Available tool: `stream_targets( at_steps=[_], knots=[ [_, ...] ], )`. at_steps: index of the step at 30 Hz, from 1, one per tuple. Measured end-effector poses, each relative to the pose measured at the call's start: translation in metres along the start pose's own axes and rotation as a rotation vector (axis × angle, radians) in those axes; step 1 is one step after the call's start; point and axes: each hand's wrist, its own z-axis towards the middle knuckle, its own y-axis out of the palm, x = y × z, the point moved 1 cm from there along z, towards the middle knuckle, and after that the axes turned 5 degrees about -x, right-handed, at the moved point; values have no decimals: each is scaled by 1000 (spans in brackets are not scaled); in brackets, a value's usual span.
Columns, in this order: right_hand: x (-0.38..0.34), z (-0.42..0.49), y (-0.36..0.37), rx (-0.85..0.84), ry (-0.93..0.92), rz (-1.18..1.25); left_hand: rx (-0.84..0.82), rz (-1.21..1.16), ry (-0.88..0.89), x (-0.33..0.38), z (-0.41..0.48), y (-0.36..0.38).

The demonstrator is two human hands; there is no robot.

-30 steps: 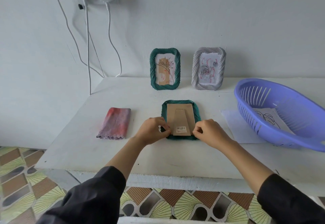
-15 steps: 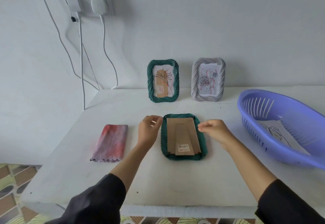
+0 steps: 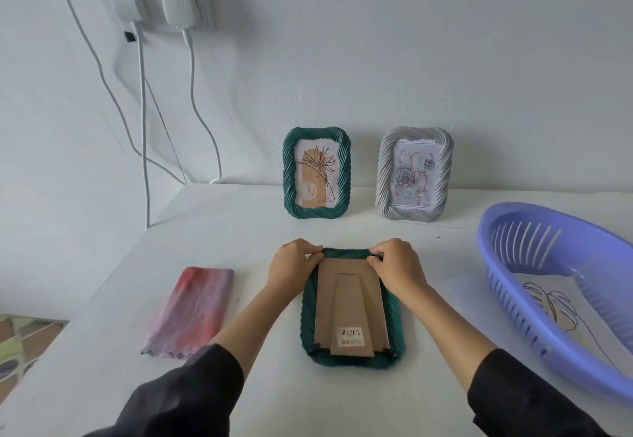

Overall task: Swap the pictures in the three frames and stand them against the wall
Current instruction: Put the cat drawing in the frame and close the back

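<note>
A: So, head view. Which step?

B: Third frame, by the look of it. Standing green frame [image 3: 288, 176] and grey frame [image 3: 385, 176] upright against wall [image 3: 411, 59], each with a picture facing out. Face-down green frame [image 3: 352, 363] flat on worktop [image 3: 239, 231], near the front edge, between cloth [image 3: 195, 310] and basket [image 3: 483, 241], apart from both.

A: Backing?

B: Cardboard backing [image 3: 349, 306] seated inside the rim, stand flap flat against it. Bottom tabs [image 3: 317, 347] apparently turned over the board. Top corners hidden under the hands.

A: Fingers?

B: Left hand [image 3: 291, 268]: fingers [image 3: 313, 255] curled tight, pinching at the top left corner of the frame. Right hand [image 3: 397, 265]: fingers [image 3: 375, 256] curled the same way on the top right corner. Nothing else held. Probably working the top tabs. Locking or releasing, cannot tell.

A: Picture inside?

B: Hidden by the board. Loose leaf drawing [image 3: 555, 310] lying in the basket. Old one or new one, unclear.

A: Next move?

B: If locking: both top tabs fully over the board first, otherwise risk of a dropped backing on the flip. Then grip on the long sides, turn face out, lean against the wall near the grey frame. If releasing: board out by the flap, frame kept flat on the worktop.
</note>
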Motion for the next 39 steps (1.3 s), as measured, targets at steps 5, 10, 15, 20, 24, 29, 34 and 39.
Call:
stream_targets(
  at_steps=[5,10,15,20,24,29,34,39],
  knots=[
    [1,-2,5,45,0,-14,21,50,29,1,1,2],
    [-3,-4,7,80,10,-30,24,41,31,3,1,2],
    [-2,-7,11,111,-10,-113,-25,79,71,2,1,3],
    [-3,-12,13,120,-52,-145,-92,119,103,1,3,2],
    [1,-7,5,29,-48,-62,-136,86,121,-1,3,-1],
    [8,-9,-6,-106,-66,77,-177,8,131,-4,-2,-9],
    [9,-11,-5,-89,-83,98,-130,-47,112,-3,-6,-6],
    [9,-14,-4,-84,-114,75,-98,-80,82,-2,-9,-4]
  ],
)
